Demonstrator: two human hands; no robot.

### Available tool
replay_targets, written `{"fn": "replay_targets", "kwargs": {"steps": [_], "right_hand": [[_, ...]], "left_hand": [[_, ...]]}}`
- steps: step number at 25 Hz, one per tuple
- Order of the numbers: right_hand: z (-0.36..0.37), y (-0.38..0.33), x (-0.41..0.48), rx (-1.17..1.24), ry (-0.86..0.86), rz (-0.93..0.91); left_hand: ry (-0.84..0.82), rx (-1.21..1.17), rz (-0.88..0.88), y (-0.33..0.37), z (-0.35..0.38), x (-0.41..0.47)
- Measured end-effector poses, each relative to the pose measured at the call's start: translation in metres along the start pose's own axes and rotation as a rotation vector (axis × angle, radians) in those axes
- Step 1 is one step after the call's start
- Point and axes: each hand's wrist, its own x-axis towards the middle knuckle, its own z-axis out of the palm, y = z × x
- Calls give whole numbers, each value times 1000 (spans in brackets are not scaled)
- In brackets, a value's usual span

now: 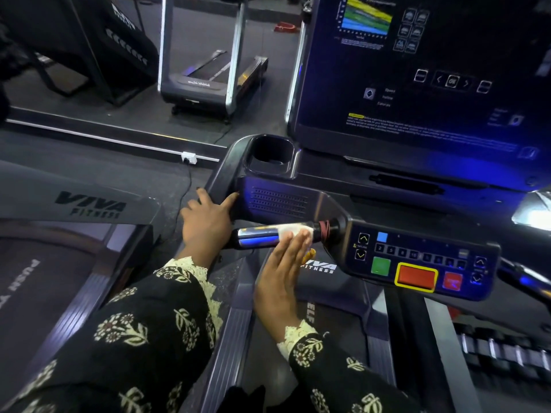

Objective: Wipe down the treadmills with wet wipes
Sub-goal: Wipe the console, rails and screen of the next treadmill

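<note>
Treadmill handlebar [255, 238]: right hand [283, 274] flat, pressing wet wipe [293, 228]; left hand [205, 222] spread on console [277, 201]; dark gym floor [277, 84].

We look over a dark floor [143, 114]. A white trunking strip [89, 136] runs across it, and a white socket [189, 157] sits at the strip's right end. A black cable [185, 189] trails from the socket toward the floor's near edge. At the far left corner stands a large black machine [98, 46] with slanted frame bars; we cannot tell its kind. Near the far edge lies a small red object [285, 26], too blurred to name. By the near right corner we make out a row of dark cylinders [507, 350] banded in metal.
</note>
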Motion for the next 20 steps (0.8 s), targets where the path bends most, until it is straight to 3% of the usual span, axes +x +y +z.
{"fn": "replay_targets", "kwargs": {"steps": [7,10,12,15,17,20], "right_hand": [[-41,-48,69,1251,188,961],[-50,-32,90,1647,427,1326],[-46,-16,90,1929,485,1335],[-32,4,79,2239,363,1003],[-29,13,74,2277,176,969],[-31,20,71,2150,-73,1084]], "left_hand": [[-16,-35,9,-1,0,1],[-5,-37,10,-1,0,1],[-2,-29,11,0,0,2],[1,-16,12,0,0,2],[-1,-14,7,0,-1,3],[-17,-22,1,1,-2,4]]}}
